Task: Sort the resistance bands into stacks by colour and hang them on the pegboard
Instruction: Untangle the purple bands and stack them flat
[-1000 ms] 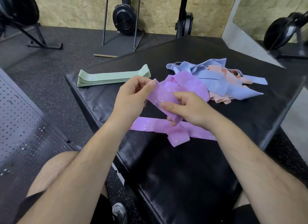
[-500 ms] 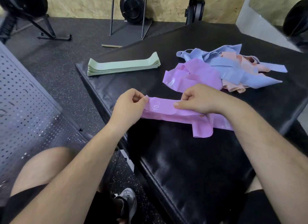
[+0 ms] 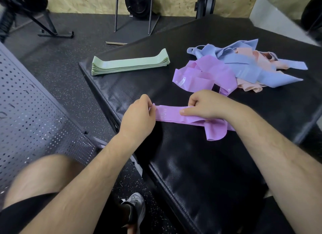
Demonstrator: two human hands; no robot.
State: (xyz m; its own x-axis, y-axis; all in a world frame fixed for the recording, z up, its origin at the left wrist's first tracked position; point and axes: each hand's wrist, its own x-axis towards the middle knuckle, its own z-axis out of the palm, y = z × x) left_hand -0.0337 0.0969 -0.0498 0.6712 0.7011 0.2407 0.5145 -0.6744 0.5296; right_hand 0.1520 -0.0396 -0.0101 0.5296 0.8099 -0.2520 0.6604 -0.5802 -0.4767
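Purple band (image 3: pixel 171 113) printed "10 LB", flat on black pad (image 3: pixel 200 172); left hand (image 3: pixel 137 118) pinches end, right hand (image 3: pixel 203 105) pinches middle.

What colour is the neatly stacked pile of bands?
Pale green stack, seen in the head view.

There are two hands, a left hand (image 3: pixel 139 116) and a right hand (image 3: pixel 207 104), and one flat purple band (image 3: pixel 171 112) in them. There is one stack of green bands (image 3: pixel 129 63). There is one messy pile of bands (image 3: pixel 244 71) in three colours, too tangled to count. There is one pegboard (image 3: pixel 31 111) and one shoe (image 3: pixel 135 209).
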